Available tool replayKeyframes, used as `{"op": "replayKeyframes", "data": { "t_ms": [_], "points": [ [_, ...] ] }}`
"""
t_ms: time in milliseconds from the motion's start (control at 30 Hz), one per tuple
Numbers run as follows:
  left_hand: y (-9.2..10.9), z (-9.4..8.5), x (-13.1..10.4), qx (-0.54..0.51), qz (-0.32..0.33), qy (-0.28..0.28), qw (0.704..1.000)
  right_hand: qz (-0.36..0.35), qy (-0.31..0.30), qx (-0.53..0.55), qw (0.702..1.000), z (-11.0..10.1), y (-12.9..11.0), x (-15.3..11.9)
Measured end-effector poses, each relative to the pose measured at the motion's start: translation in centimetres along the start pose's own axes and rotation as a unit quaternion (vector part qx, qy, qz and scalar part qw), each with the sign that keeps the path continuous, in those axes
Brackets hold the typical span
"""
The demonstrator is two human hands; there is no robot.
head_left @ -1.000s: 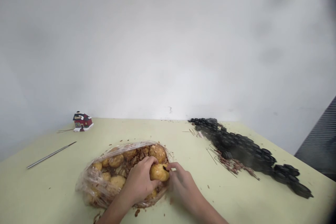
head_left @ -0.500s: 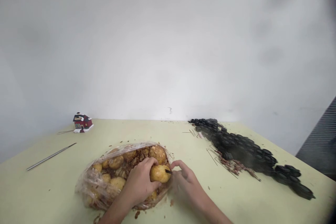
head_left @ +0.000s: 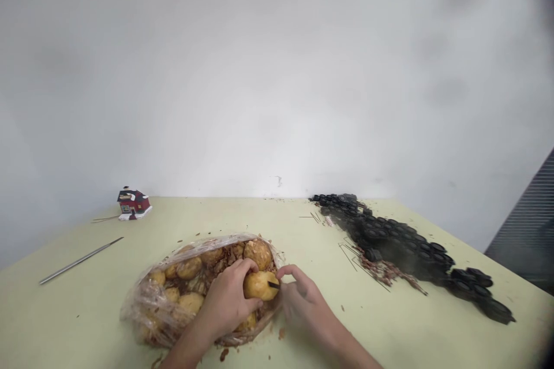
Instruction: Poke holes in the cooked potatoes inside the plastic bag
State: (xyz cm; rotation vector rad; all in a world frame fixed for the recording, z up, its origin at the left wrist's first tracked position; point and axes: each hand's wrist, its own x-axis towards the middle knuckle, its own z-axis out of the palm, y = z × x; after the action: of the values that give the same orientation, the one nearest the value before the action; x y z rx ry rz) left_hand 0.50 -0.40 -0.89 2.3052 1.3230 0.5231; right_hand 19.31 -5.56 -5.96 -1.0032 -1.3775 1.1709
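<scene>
Toward the near edge of the tabletop [head_left: 99, 288], the left hand [head_left: 229, 295] wraps its fingers around a slick-looking yellow lump [head_left: 258, 286] over a bag [head_left: 149, 317], risking a slip should the right hand [head_left: 303, 301], its grip unclear, tug the black strip [head_left: 273, 285]

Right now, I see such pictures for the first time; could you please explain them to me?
There is no machine: these are a person's bare hands, seen by a camera worn on the head, looking forward and down. The left hand holds a yellow, potato-like lump at an open clear plastic bag of similar lumps. The right hand is at a dark strip on the lump's end; whether it grips is unclear. On the pale yellow table are a thin metal tool, a miniature red house and a pile of black round pieces.
</scene>
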Motion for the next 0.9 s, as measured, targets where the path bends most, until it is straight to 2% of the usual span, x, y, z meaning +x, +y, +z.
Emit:
{"op": "replayKeyframes", "data": {
  "t_ms": [67, 133, 333, 500, 567, 800, 900],
  "points": [
    [0.0, 0.0, 0.0, -0.001, 0.001, 0.000, 1.000, -0.013, -0.025, -0.024, 0.999, 0.3, 0.2, 0.0],
    [0.0, -0.1, 0.0, -0.006, 0.000, 0.002, 1.000, -0.021, -0.021, -0.051, 0.998, 0.5, 0.2, 0.0],
    [0.0, -0.1, 0.1, -0.001, -0.006, -0.003, 1.000, -0.030, 0.055, -0.145, 0.987, 0.0, -0.5, 0.0],
    [-0.3, 0.0, 0.3, -0.006, -0.005, -0.001, 1.000, -0.049, -0.005, -0.119, 0.992, 0.1, 0.3, -0.2],
    [-0.3, 0.0, 0.3, -0.011, -0.009, 0.002, 1.000, -0.048, -0.010, -0.124, 0.991, 0.2, 0.7, -0.1],
    [-0.1, 0.0, 0.3, 0.002, -0.022, 0.005, 1.000, -0.034, 0.109, -0.215, 0.970, -1.0, 0.3, 0.1],
    [-0.1, 0.0, 0.3, 0.005, -0.034, 0.010, 0.999, -0.032, 0.103, -0.188, 0.976, -0.9, 0.0, 0.0]
  ]
}}
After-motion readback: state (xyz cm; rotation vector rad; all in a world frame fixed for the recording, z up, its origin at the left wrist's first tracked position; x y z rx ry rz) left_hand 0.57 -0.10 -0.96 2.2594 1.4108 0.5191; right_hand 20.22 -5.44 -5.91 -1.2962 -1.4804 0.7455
